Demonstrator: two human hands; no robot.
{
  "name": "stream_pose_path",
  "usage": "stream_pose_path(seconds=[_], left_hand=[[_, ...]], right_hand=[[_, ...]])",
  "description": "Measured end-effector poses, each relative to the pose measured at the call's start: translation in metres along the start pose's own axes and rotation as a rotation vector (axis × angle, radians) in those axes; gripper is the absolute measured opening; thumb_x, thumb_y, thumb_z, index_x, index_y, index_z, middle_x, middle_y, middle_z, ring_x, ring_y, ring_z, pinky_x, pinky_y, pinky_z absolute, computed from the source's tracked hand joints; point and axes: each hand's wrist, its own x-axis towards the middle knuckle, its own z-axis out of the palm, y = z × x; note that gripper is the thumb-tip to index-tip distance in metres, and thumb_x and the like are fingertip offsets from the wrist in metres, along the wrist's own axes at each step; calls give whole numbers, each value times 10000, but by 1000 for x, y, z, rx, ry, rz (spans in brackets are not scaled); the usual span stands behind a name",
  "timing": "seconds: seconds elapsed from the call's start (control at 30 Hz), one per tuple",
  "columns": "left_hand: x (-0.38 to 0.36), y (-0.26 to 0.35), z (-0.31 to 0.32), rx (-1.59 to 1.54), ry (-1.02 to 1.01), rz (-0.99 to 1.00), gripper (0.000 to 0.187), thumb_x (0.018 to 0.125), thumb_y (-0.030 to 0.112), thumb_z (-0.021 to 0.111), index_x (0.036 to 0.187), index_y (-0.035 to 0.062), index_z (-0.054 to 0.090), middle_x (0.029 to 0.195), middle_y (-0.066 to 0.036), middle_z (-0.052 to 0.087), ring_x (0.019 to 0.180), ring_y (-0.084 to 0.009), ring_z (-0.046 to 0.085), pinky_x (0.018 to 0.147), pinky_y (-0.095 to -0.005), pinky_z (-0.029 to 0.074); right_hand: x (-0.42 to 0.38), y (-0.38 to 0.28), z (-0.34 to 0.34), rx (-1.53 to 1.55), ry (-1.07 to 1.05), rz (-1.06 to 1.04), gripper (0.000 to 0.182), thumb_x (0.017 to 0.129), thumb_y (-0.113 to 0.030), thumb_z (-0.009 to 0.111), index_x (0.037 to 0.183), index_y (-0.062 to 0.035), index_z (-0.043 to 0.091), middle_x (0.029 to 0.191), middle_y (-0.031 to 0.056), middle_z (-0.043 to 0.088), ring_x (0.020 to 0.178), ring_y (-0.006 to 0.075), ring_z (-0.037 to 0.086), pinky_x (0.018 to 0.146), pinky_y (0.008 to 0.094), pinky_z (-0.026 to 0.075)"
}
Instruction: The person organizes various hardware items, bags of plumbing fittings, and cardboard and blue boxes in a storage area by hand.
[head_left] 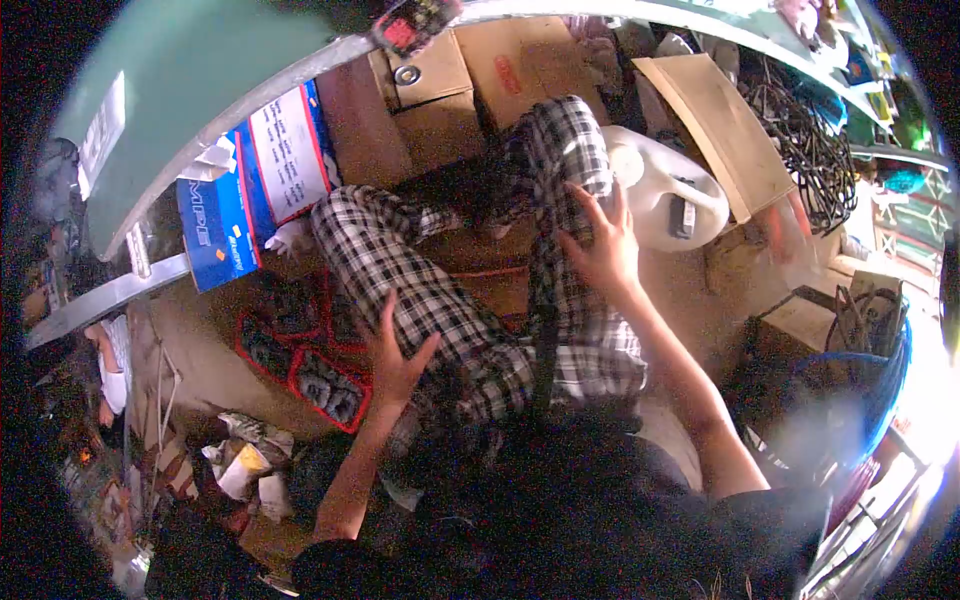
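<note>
My left hand is open, thumb and fingers spread, over the thigh of my black-and-white checked trousers. Nothing is in it. Below and to its left lie dark grey bundles with red edging on the floor. My right hand is open too, its fingers apart and empty, and overlaps the trousers at my other knee. Close beyond its fingertips stands a large white plastic jug with a moulded handle and a dark label.
A green tabletop with a metal edge arches overhead. Cardboard boxes stand beneath it, with a blue printed box at left. An open carton and coiled black cables are at right. Crumpled scraps lie lower left.
</note>
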Motion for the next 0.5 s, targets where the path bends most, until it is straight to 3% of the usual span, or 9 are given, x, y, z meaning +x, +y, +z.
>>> stream_pose_path(seconds=[0.1, 0.17, 0.3, 0.33, 0.37, 0.43, 0.5], left_hand=[[43, -25, -14, 196, 81, 21, 740, 706, 399, 676, 1320, 177, 327, 1367, -313, 114, 1267, -465, 126, 1020, -510, 166], [83, -26, -22, 165, 191, -17, 686, 695, 375, 692, 1289, 252, 372, 1344, -368, 65, 1243, -507, 145, 998, -516, 222], [161, -87, -40, 154, 354, 28, 612, 683, 357, 704, 1227, 231, 454, 1363, -283, 192, 1264, -427, 204, 992, -506, 247], [152, -71, -39, -43, 396, 48, 573, 694, 345, 695, 1210, 218, 479, 1368, -211, 258, 1281, -378, 207, 1006, -492, 229], [131, -53, -33, -113, 390, -79, 551, 724, 308, 670, 1224, 191, 470, 1404, -181, 195, 1287, -372, 193, 1021, -482, 205], [81, -24, -15, 203, 381, 7, 556, 751, 291, 645, 1253, 175, 438, 1421, -178, 129, 1293, -353, 185, 1033, -474, 185], [32, -1, -8, 159, 274, -11, 611, 765, 300, 632, 1297, 149, 372, 1427, -173, 81, 1290, -352, 188, 1044, -464, 165]], right_hand=[[0, 3, 5, -31, 54, -41, 623, 692, -336, 671, 1252, -326, 398, 1350, 287, 181, 1151, 456, 347, 884, 488, 398], [0, -1, 2, -18, 41, -42, 628, 690, -339, 672, 1254, -322, 397, 1349, 284, 188, 1148, 458, 348, 890, 482, 396], [-2, -6, 5, -39, 29, -3, 639, 692, -279, 685, 1260, -331, 395, 1358, 252, 216, 1218, 415, 298, 950, 458, 357], [-5, -7, 5, -32, 29, 0, 635, 693, -280, 684, 1258, -330, 398, 1357, 252, 217, 1219, 414, 297, 950, 458, 357], [-1, -6, 2, -32, 33, -11, 631, 694, -281, 684, 1255, -330, 402, 1356, 252, 218, 1220, 413, 295, 951, 458, 356], [-1, -3, 4, -20, 60, -28, 596, 698, -299, 679, 1239, -312, 429, 1347, 263, 226, 1204, 425, 309, 946, 462, 358], [-4, -5, 3, -3, 84, -63, 577, 705, -331, 669, 1233, -313, 437, 1338, 283, 224, 1175, 447, 330, 935, 463, 366]])
